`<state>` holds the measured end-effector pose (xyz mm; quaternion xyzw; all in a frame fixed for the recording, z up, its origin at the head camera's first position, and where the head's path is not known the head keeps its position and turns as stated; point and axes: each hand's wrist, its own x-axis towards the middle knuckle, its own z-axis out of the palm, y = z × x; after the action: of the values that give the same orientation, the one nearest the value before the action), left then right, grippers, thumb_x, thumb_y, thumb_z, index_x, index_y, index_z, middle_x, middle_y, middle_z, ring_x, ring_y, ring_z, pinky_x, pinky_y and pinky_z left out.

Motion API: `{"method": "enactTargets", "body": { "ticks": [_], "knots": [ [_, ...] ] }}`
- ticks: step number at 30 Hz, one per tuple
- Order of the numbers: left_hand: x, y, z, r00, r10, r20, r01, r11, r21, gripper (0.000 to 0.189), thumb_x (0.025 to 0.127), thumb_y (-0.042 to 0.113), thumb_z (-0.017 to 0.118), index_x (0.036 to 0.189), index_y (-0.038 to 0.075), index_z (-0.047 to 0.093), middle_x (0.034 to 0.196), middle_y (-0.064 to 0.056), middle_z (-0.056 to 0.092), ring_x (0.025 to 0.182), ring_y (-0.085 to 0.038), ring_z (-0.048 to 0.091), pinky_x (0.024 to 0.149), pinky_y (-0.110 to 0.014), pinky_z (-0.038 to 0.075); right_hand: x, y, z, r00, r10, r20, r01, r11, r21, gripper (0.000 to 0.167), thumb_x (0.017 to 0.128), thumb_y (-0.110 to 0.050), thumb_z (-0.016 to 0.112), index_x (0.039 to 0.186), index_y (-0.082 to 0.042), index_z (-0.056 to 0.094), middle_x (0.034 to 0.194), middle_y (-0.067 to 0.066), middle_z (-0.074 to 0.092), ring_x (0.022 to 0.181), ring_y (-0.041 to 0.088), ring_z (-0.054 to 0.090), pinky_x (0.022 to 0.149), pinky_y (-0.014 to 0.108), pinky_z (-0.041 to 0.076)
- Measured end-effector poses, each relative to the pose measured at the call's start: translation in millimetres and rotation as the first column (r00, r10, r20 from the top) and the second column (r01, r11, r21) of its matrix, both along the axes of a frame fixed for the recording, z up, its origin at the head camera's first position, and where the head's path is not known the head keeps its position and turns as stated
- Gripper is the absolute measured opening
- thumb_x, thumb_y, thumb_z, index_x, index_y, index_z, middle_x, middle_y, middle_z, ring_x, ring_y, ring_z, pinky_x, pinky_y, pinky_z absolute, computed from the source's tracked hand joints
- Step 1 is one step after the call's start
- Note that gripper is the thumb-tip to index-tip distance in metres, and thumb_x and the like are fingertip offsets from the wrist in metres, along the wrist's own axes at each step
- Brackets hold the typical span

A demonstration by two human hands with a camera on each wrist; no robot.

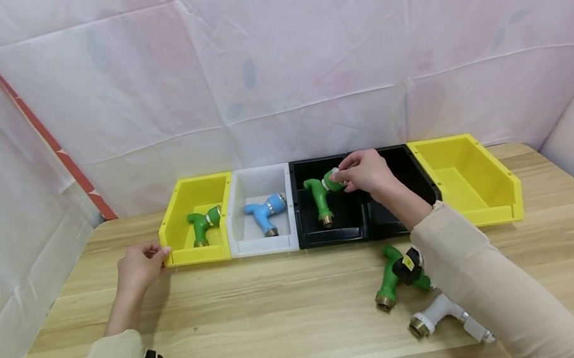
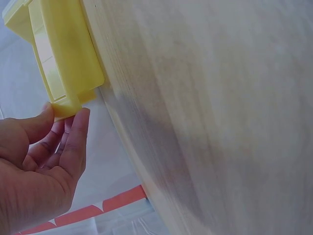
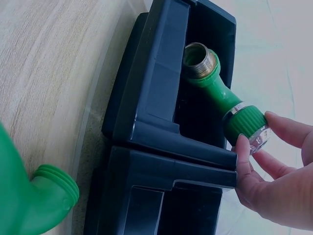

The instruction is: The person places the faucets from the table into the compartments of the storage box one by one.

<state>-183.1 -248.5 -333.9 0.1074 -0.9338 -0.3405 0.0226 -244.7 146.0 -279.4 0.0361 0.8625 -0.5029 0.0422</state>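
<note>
My right hand (image 1: pixel 369 174) pinches a green tap (image 1: pixel 318 194) by the silver end beside its ribbed collar. The tap hangs within the left black bin (image 1: pixel 334 236), its brass threaded end pointing toward the front. In the right wrist view, thumb and fingertips sit around that end of the tap (image 3: pixel 222 98). On the other side, my left hand (image 1: pixel 138 268) grips the front corner of the left yellow bin (image 1: pixel 199 255), with the thumb on one face and fingers behind it in the left wrist view. Another green tap (image 1: pixel 201 225) lies inside that yellow bin.
A white bin (image 1: pixel 264 245) holds a blue tap (image 1: pixel 265 211). Right of the black pair stands another yellow bin (image 1: pixel 461 186). A green tap with a black part (image 1: pixel 388 282) and a white tap (image 1: pixel 439 309) lie on the table near my right forearm. Fabric hangs behind.
</note>
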Motion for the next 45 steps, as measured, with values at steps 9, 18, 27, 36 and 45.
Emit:
{"method": "enactTargets", "body": {
  "ticks": [9, 18, 27, 36, 45],
  "knots": [
    [-0.2, 0.6, 0.9, 1.000, 0.001, -0.002, -0.001, 1.000, -0.001, 0.021, 0.093, 0.017, 0.055, 0.085, -0.003, 0.055, 0.076, -0.013, 0.056, 0.065, -0.019, 0.056, 0.053, -0.024, 0.046, -3.2, -6.4, -2.8, 0.998, 0.031, -0.057, -0.025, 0.994, 0.104, 0.030, 0.080, -0.013, 0.070, 0.102, 0.004, 0.059, 0.100, 0.019, 0.062, 0.069, 0.023, 0.064, 0.072, 0.039, 0.051],
    [0.2, 1.0, 1.8, 1.000, 0.013, 0.023, -0.013, 1.000, 0.004, 0.022, 0.093, 0.018, 0.053, 0.087, -0.002, 0.055, 0.078, -0.013, 0.054, 0.067, -0.019, 0.053, 0.055, -0.024, 0.045, -2.8, -12.6, -7.8, 0.992, 0.076, -0.103, -0.051, 0.972, 0.227, 0.028, 0.080, -0.010, 0.069, 0.102, 0.005, 0.058, 0.097, 0.019, 0.061, 0.063, 0.020, 0.062, 0.062, 0.032, 0.052],
    [-0.3, 1.1, 1.0, 1.000, 0.007, 0.020, -0.007, 1.000, -0.001, 0.022, 0.093, 0.018, 0.054, 0.087, -0.003, 0.055, 0.077, -0.013, 0.055, 0.067, -0.020, 0.054, 0.055, -0.024, 0.046, -1.3, -7.0, -5.8, 0.991, 0.088, -0.099, -0.063, 0.970, 0.235, 0.023, 0.083, -0.005, 0.063, 0.103, 0.007, 0.059, 0.101, 0.021, 0.059, 0.069, 0.022, 0.064, 0.064, 0.030, 0.052],
    [0.4, 1.1, 0.7, 1.000, 0.013, 0.029, -0.013, 1.000, 0.005, 0.023, 0.093, 0.019, 0.054, 0.089, -0.003, 0.055, 0.079, -0.014, 0.055, 0.068, -0.021, 0.054, 0.057, -0.026, 0.047, -0.5, 1.3, -2.2, 0.995, 0.088, -0.049, -0.081, 0.988, 0.132, 0.022, 0.084, -0.006, 0.064, 0.102, 0.005, 0.060, 0.100, 0.019, 0.061, 0.061, 0.014, 0.062, 0.063, 0.029, 0.052],
    [-0.8, 0.1, 0.9, 0.999, 0.019, 0.033, -0.019, 1.000, 0.007, 0.022, 0.094, 0.019, 0.053, 0.089, -0.003, 0.055, 0.080, -0.013, 0.054, 0.070, -0.021, 0.054, 0.058, -0.026, 0.047, 2.5, 8.3, 1.8, 0.992, 0.127, -0.006, -0.126, 0.992, 0.019, 0.026, 0.086, -0.004, 0.061, 0.107, 0.010, 0.056, 0.104, 0.022, 0.059, 0.074, 0.022, 0.063, 0.067, 0.029, 0.053]
  ]
}}
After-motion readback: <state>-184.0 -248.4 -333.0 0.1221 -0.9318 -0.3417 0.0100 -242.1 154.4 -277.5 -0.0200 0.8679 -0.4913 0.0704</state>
